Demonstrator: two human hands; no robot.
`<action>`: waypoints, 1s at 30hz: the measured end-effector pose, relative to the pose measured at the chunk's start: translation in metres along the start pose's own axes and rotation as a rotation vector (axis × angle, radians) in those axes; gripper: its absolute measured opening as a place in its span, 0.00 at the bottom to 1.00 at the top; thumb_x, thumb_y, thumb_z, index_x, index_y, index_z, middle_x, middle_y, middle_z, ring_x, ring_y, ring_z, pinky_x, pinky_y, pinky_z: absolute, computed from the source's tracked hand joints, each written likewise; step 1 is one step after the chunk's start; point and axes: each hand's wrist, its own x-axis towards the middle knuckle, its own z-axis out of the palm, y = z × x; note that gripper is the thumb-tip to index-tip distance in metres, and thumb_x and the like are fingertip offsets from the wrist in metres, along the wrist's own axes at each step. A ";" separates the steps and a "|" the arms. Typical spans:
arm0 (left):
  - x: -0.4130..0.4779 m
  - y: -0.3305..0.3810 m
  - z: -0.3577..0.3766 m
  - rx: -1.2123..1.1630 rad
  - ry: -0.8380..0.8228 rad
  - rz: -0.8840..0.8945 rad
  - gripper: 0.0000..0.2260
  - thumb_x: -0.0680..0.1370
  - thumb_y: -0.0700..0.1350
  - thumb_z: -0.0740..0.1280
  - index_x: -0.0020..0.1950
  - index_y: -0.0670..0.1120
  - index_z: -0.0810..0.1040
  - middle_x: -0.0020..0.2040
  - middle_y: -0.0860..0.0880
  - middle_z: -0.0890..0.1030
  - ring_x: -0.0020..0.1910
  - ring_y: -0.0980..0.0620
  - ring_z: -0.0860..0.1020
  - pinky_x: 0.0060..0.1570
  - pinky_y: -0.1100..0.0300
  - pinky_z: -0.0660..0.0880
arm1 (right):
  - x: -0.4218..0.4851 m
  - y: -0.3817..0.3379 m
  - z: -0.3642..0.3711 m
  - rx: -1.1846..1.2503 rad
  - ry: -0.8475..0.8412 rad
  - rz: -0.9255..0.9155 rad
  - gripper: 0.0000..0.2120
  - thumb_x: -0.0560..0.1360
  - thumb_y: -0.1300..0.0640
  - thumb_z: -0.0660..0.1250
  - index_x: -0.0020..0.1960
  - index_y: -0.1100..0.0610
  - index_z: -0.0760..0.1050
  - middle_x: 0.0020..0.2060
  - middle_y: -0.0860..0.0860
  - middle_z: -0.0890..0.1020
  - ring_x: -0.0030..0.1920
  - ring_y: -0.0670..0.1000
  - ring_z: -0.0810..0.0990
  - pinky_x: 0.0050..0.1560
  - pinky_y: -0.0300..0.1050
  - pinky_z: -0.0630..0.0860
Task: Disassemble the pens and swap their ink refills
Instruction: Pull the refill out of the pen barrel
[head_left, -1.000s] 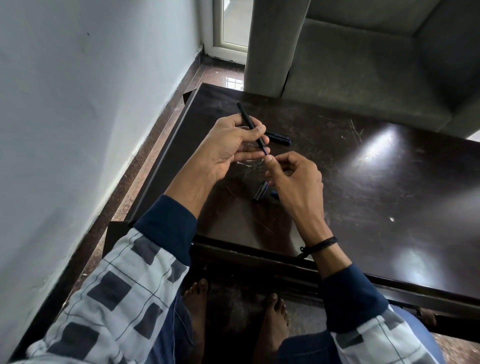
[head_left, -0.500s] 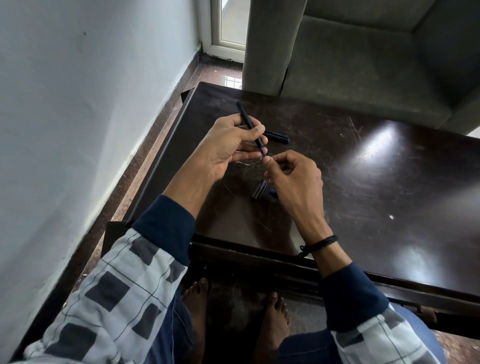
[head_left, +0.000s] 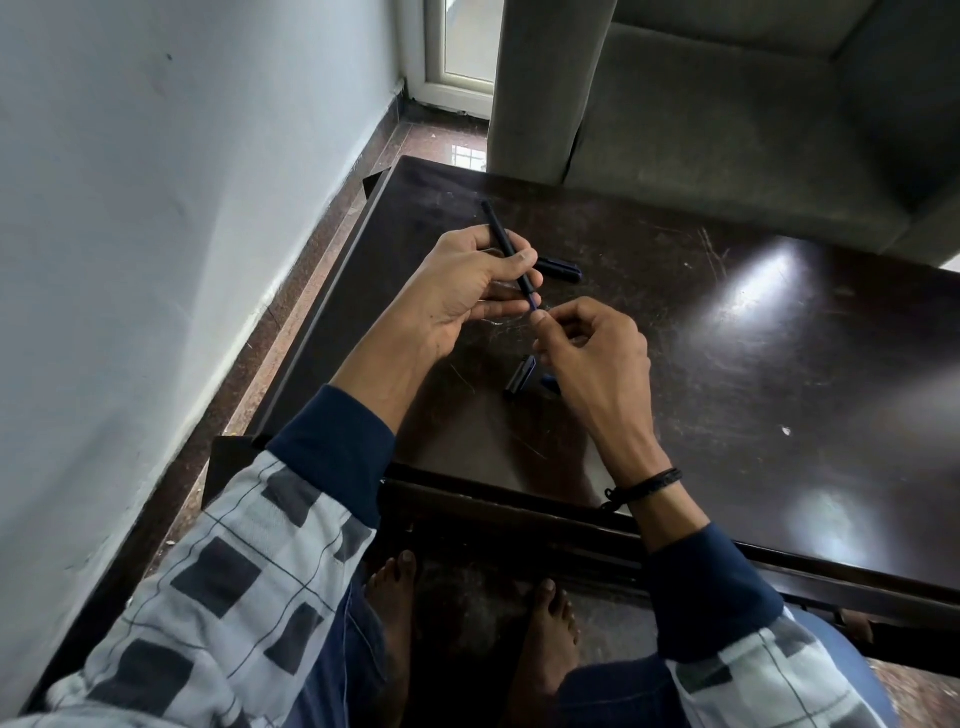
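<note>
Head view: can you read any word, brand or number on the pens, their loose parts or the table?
No readable text anywhere in this view.
Black pen barrel in the left hand: no print visible.
Blue refill pinched by the right hand: too thin to show any.
Pen cap and loose pen piece on the table: dark, no marking legible.

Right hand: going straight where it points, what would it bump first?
Probably the pen held by the left hand; the right hand fingers seem to pinch its blue end.
</note>
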 end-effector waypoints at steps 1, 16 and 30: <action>0.000 0.000 0.001 0.004 -0.001 0.000 0.02 0.81 0.40 0.71 0.52 0.44 0.80 0.46 0.42 0.86 0.44 0.45 0.87 0.43 0.57 0.82 | 0.000 0.000 0.000 -0.002 -0.003 0.000 0.08 0.80 0.45 0.70 0.49 0.48 0.82 0.39 0.46 0.86 0.41 0.46 0.86 0.46 0.55 0.85; 0.000 -0.001 0.001 0.056 -0.002 0.010 0.04 0.81 0.40 0.70 0.55 0.43 0.80 0.47 0.42 0.86 0.45 0.44 0.87 0.47 0.54 0.84 | -0.001 0.000 0.001 -0.020 -0.013 0.000 0.07 0.80 0.46 0.70 0.50 0.48 0.82 0.39 0.46 0.85 0.40 0.45 0.85 0.45 0.54 0.85; -0.001 -0.001 0.003 0.044 0.003 -0.001 0.04 0.81 0.40 0.70 0.55 0.43 0.80 0.46 0.42 0.86 0.44 0.45 0.86 0.46 0.55 0.83 | -0.001 0.000 0.001 -0.023 -0.007 0.001 0.08 0.80 0.44 0.70 0.48 0.47 0.82 0.38 0.45 0.85 0.40 0.45 0.85 0.45 0.55 0.84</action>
